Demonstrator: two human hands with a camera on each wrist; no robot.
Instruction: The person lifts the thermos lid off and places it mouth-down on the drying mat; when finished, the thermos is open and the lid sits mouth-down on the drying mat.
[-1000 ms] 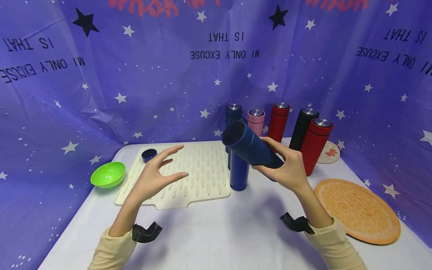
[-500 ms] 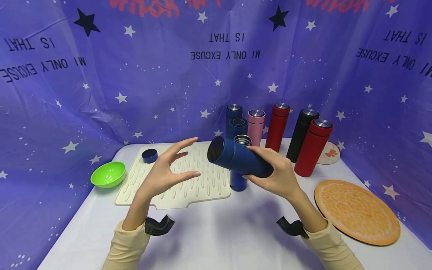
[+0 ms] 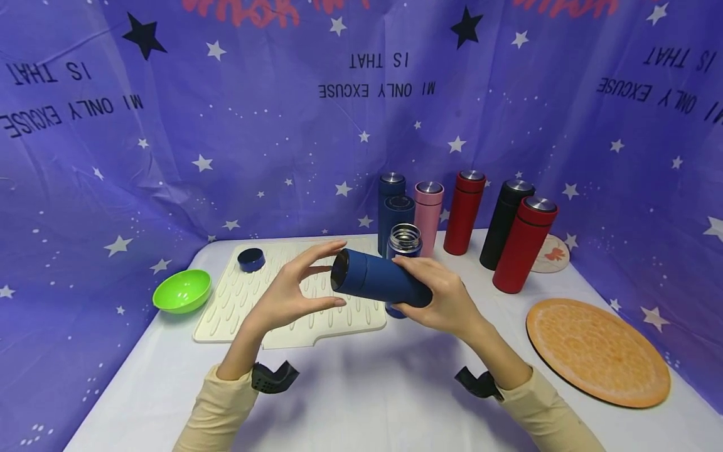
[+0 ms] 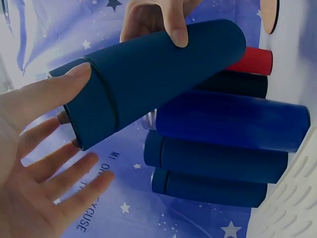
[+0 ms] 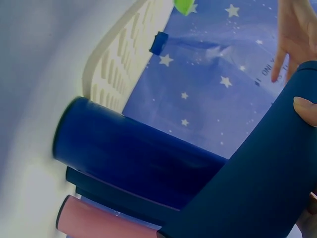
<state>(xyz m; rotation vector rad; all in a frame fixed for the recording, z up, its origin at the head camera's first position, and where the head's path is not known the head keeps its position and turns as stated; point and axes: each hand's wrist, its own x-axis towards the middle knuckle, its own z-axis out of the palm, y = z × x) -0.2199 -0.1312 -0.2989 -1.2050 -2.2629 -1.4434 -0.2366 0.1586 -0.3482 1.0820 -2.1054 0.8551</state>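
Note:
My right hand (image 3: 443, 292) grips the lower end of a dark blue thermos (image 3: 378, 276), which is held tilted above the table, lid end to the left. The fingers of my left hand (image 3: 282, 298) spread loosely around that lid; in the left wrist view the thumb (image 4: 79, 72) overlaps the thermos lid (image 4: 94, 106). Behind the held thermos stands a glossy blue thermos (image 3: 404, 240), its steel mouth uncovered. A small blue cap (image 3: 251, 260) lies on the cream draining mat (image 3: 339, 321).
Behind stand two more blue thermoses (image 3: 398, 210), a pink thermos (image 3: 428, 213), two red thermoses (image 3: 522, 251) and a black thermos (image 3: 503, 216). A green bowl (image 3: 182, 292) is at the left. Right of my arm lies a round orange mat (image 3: 599, 351).
My right hand has brought the dark blue thermos left and lower, turning it nearer to level. My left hand has moved right, to the lid end. The uncovered thermos mouth has come into view.

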